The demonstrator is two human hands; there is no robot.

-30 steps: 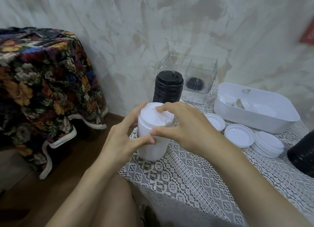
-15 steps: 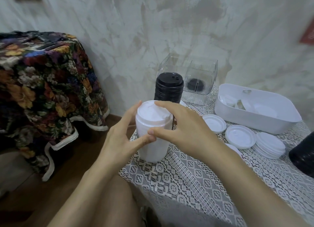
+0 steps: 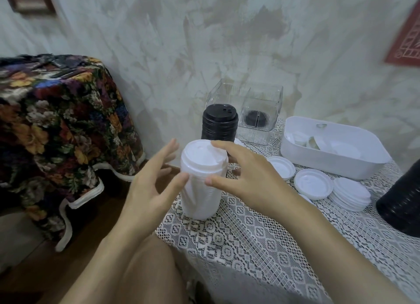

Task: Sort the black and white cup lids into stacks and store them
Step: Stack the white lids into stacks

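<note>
A tall stack of white lids (image 3: 201,185) stands upright near the left corner of the lace-covered table (image 3: 261,242). My left hand (image 3: 150,187) is beside it on the left, fingers spread and straight, only the thumb tip close to its side. My right hand (image 3: 247,181) is on the right, index fingertip resting on the top lid and thumb tip at the side. Just behind stands a black lid stack (image 3: 219,127). Loose white lids (image 3: 313,183) and a low white pile (image 3: 350,194) lie to the right.
Two clear containers (image 3: 261,103) stand against the wall, one with black lids (image 3: 255,118) inside. A white bin (image 3: 331,160) with white lids sits at the back right. Another black stack (image 3: 402,201) lies at the right edge. A floral-draped table (image 3: 56,121) stands at the left.
Both hands gripped the white stack earlier. Now the left hand has opened and pulled off to the left, and the right hand's fingers have loosened to a light touch.
</note>
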